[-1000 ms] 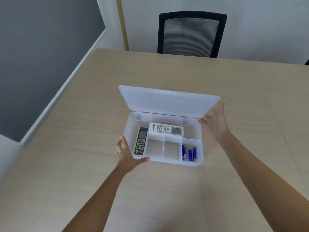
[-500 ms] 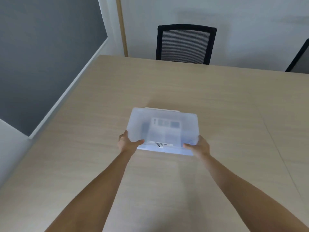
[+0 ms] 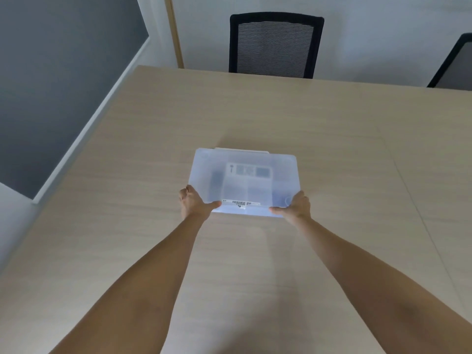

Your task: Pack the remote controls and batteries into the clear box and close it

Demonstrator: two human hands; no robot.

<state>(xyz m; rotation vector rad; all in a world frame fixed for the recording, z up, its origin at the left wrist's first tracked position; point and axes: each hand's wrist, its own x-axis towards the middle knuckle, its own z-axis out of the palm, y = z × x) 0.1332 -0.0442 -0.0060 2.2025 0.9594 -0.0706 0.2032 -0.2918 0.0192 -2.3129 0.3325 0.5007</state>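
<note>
The clear box (image 3: 245, 159) lies on the wooden table with its lid down. Through the cloudy lid I make out the white remote (image 3: 249, 170) along the back and the dark remote (image 3: 216, 181) at the left; the batteries at the front right are only a faint blur. A barcode sticker (image 3: 240, 203) runs along the lid's front edge. My left hand (image 3: 195, 203) grips the box's front left corner, thumb on the lid. My right hand (image 3: 295, 206) grips the front right corner the same way.
The light wooden table (image 3: 332, 139) stretches around the box. A black mesh chair (image 3: 274, 44) stands behind the far edge, and part of a second chair (image 3: 454, 65) shows at the far right. The table's left edge runs along a grey wall.
The lid, open a second ago, has come down on the box. Both hands moved to the front corners and stay pressed there.
</note>
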